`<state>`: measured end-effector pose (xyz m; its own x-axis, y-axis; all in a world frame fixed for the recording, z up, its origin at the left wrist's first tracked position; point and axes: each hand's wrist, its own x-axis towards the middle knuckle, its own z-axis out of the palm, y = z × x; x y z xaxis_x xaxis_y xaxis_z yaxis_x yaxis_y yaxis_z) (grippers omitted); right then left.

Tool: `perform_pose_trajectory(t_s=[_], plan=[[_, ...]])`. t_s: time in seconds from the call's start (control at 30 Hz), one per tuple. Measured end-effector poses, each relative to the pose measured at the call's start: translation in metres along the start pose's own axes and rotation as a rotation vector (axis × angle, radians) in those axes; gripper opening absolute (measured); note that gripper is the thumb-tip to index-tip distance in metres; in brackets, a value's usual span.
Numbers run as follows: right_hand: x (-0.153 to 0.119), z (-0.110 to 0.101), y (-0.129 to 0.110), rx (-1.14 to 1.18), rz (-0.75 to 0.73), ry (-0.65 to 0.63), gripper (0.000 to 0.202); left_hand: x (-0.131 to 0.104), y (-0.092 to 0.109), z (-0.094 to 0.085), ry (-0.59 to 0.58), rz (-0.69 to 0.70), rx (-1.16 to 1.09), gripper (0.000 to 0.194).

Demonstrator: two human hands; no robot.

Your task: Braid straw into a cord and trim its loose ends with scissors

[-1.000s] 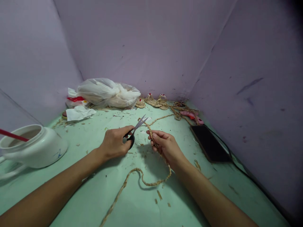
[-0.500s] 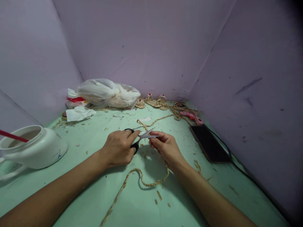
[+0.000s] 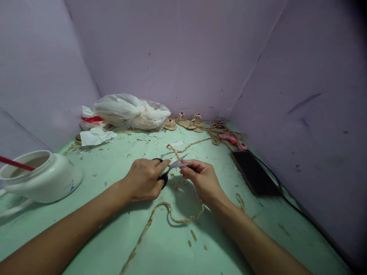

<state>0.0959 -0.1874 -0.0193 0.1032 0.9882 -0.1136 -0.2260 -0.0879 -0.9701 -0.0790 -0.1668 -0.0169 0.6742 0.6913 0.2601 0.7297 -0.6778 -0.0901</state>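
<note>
My left hand (image 3: 143, 178) grips black-handled scissors (image 3: 171, 167), their silver blades pointing right toward my other hand. My right hand (image 3: 202, 178) pinches a braided straw rope (image 3: 160, 214) right at the blade tips. The rope loops on the pale green table (image 3: 120, 236) below my hands and trails to the near edge. A further length of rope (image 3: 189, 145) runs back from my hands to the far corner.
A tilted white ceramic pot (image 3: 40, 181) with a red stick stands at the left. A plastic bag (image 3: 132, 112) and tissue (image 3: 96, 136) lie at the back. Woven straw pieces (image 3: 190, 122), a pink glue gun (image 3: 232, 139) and a cabled black phone (image 3: 254, 173) occupy the right. Purple walls enclose the table.
The scissors swung from pointing up and away down to my right hand's fingertips, with the blades closing around the rope. Both hands came slightly closer together.
</note>
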Motion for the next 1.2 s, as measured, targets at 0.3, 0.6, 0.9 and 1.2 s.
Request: perform_pose_trajectory(t_s=[0.3, 0.6, 0.9, 1.2], plan=[[-0.001, -0.001, 0.000, -0.053, -0.031, -0.011, 0.008, 0.002, 0.002, -0.004, -0.099, -0.047, -0.156, 0.052], [-0.001, 0.000, 0.001, 0.016, 0.018, -0.018, 0.016, 0.004, 0.001, -0.004, 0.022, -0.124, -0.520, 0.029], [0.000, 0.002, 0.006, -0.033, -0.081, -0.050, 0.031, 0.013, -0.009, 0.011, 0.287, -0.597, -1.110, 0.041], [0.007, -0.011, 0.018, -0.328, -0.184, 0.112, 0.035, 0.010, -0.008, 0.017, 0.243, -0.534, -0.904, 0.035]])
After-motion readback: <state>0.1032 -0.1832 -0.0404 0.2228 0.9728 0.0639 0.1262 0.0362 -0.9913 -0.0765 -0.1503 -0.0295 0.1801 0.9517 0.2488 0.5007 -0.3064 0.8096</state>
